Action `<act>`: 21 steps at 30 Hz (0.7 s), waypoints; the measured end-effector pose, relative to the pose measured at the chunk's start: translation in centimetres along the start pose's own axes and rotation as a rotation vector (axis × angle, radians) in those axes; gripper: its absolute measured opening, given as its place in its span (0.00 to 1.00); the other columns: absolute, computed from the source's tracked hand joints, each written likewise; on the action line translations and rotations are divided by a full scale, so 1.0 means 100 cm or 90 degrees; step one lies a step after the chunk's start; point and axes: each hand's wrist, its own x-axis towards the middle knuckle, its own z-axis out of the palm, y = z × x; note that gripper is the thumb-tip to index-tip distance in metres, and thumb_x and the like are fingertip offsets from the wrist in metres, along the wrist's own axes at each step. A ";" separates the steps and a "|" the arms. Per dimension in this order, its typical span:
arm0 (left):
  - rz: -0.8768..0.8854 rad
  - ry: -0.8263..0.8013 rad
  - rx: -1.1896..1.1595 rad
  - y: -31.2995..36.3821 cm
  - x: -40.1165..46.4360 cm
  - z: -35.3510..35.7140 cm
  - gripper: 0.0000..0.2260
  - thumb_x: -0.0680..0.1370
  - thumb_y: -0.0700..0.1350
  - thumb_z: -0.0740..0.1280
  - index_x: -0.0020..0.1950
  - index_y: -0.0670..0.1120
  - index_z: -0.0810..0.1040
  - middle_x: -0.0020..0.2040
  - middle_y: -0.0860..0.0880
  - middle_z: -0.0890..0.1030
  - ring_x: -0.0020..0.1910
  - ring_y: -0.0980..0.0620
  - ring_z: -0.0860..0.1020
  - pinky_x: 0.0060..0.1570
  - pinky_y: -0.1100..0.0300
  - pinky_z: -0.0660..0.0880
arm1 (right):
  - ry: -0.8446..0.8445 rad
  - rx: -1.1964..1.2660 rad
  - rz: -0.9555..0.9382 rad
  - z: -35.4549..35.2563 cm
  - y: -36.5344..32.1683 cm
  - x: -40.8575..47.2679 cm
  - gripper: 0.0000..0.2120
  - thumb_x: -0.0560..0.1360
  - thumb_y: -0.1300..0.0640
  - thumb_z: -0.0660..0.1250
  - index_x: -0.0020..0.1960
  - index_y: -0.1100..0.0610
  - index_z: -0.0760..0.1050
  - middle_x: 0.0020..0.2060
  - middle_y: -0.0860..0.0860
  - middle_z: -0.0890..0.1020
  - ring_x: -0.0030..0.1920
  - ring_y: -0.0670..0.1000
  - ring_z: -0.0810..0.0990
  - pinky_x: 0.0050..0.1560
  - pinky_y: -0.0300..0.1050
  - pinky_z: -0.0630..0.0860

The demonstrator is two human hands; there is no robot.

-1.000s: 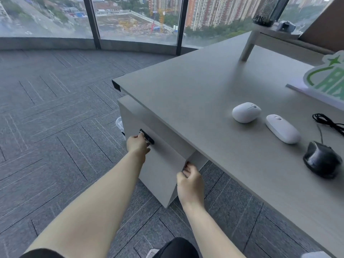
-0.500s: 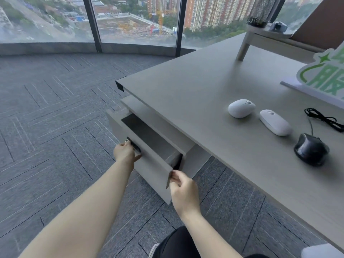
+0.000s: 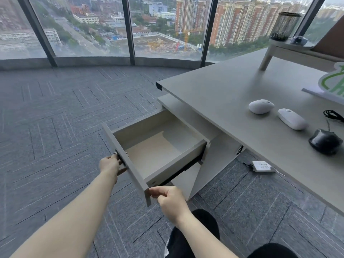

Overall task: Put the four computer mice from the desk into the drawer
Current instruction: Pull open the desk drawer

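Observation:
The drawer (image 3: pixel 128 164) under the grey desk (image 3: pixel 219 94) stands pulled far out, its pale inside bare. My left hand (image 3: pixel 109 164) grips the dark handle on the drawer front. My right hand (image 3: pixel 171 200) pinches the front panel's near lower corner. On the desk at the right lie a round white mouse (image 3: pixel 261 106), a long flat white mouse (image 3: pixel 292 119) and a black wired mouse (image 3: pixel 325 141) in a row. A fourth mouse is not in view.
A white power strip (image 3: pixel 261 166) lies on the carpet under the desk. A green and white sign (image 3: pixel 333 86) and a coiled black cable (image 3: pixel 334 115) sit at the desk's right edge. A small stand with a mesh cup (image 3: pixel 285 27) is at the back. Windows line the far side.
The drawer went from closed to fully pulled out toward me, both hands travelling back with its front panel. The mice have not moved.

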 end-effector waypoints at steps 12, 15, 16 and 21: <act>0.035 0.035 0.125 0.008 -0.018 -0.072 0.07 0.79 0.42 0.60 0.53 0.40 0.74 0.47 0.42 0.77 0.42 0.42 0.75 0.42 0.52 0.75 | -0.089 -0.045 -0.031 0.034 -0.010 -0.015 0.20 0.73 0.64 0.58 0.54 0.48 0.83 0.50 0.45 0.86 0.51 0.49 0.83 0.55 0.46 0.80; 0.271 0.115 0.309 0.040 -0.047 -0.063 0.12 0.78 0.43 0.57 0.56 0.40 0.76 0.48 0.42 0.77 0.44 0.41 0.75 0.47 0.50 0.72 | 0.022 -0.020 -0.103 -0.007 -0.033 -0.019 0.17 0.75 0.66 0.59 0.59 0.54 0.80 0.49 0.48 0.84 0.50 0.48 0.83 0.50 0.38 0.80; 0.334 0.124 0.341 0.051 -0.059 -0.057 0.12 0.78 0.43 0.57 0.57 0.41 0.76 0.51 0.42 0.78 0.47 0.40 0.76 0.48 0.48 0.73 | 0.064 0.001 -0.122 -0.020 -0.043 -0.018 0.16 0.76 0.66 0.60 0.59 0.55 0.80 0.49 0.48 0.84 0.49 0.48 0.83 0.49 0.38 0.79; 0.550 -0.055 0.343 0.085 -0.137 0.038 0.11 0.79 0.43 0.60 0.57 0.43 0.78 0.54 0.43 0.80 0.51 0.47 0.78 0.52 0.52 0.75 | 0.369 -0.037 -0.231 -0.131 -0.082 -0.016 0.16 0.76 0.66 0.60 0.58 0.54 0.80 0.50 0.48 0.84 0.50 0.46 0.81 0.50 0.37 0.75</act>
